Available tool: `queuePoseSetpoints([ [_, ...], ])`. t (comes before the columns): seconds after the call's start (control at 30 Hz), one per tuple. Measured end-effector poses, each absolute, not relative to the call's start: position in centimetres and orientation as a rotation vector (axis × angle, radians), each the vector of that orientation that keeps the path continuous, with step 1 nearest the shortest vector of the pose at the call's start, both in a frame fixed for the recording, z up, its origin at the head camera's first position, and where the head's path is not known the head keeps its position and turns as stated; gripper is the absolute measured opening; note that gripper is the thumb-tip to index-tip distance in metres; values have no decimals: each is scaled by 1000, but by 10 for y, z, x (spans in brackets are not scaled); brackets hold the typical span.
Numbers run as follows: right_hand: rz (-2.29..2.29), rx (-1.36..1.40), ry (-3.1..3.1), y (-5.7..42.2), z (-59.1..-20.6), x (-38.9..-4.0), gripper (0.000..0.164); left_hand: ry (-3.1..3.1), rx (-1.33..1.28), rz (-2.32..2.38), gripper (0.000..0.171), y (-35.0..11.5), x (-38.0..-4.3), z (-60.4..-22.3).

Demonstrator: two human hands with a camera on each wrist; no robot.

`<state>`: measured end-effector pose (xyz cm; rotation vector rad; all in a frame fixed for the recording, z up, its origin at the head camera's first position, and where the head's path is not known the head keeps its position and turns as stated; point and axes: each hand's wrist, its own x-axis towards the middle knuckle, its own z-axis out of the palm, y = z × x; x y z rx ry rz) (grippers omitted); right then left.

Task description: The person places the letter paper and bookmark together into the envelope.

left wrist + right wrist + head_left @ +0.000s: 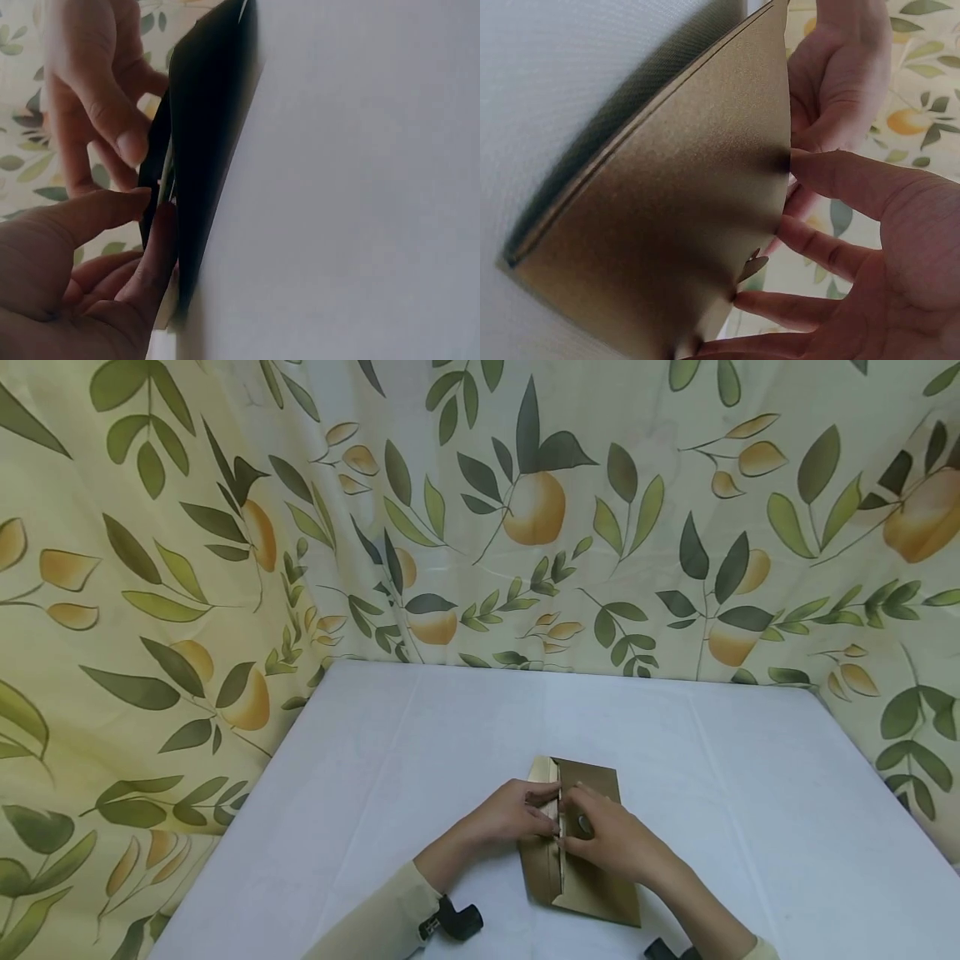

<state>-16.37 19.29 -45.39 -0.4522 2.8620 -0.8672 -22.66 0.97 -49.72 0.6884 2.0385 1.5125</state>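
Note:
A brown, slightly shiny paper envelope (600,893) lies on the white table, with its open slit running lengthwise between both hands. On the left side of the slit, my left hand (517,814) pinches the edge, the thumb and a finger well apart in the head view. My right hand (615,835) holds the opposite edge by its fingertips. A small dark oval piece (585,824) shows beneath the right fingers. In the right wrist view the brown panel (675,172) rises off the table towards the fingertips. Inside the slit, in the left wrist view, a thin pale edge shows; the rest is hidden.
A white cloth covers the table (465,718), and its far edge meets a curtain (480,568) printed with leaves and fruit. Black wrist cameras sit on both arms, the left one (459,920) close to the tabletop.

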Motion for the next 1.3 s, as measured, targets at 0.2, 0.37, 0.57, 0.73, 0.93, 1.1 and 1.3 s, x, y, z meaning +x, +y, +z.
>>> queuePoseSetpoints([
  [0.2, -874, -437, 2854, 192, -454, -164, 36, 2055, 706, 1533, 55, 2, -234, -496],
  [0.37, -826, -416, 2879, 192, -455, -166, 40, 2076, 731, 1542, 54, -2, -238, -493],
  [0.57, -779, -392, 2921, 193, -456, -166, 41, 2034, 661, 1596, 54, -5, -242, -492],
  [0.73, -724, -358, 2942, 196, -457, -165, 45, 1992, 617, 1633, 53, -7, -245, -489],
  [0.93, -684, -338, 2947, 197, -456, -163, 48, 2042, 627, 1613, 45, -13, -251, -487],
  [1.1, -695, -330, 2941, 199, -455, -163, 51, 2120, 628, 1568, 35, -20, -258, -487],
  [1.3, -710, -348, 2956, 203, -455, -166, 49, 2113, 519, 1545, 31, -28, -263, -488],
])
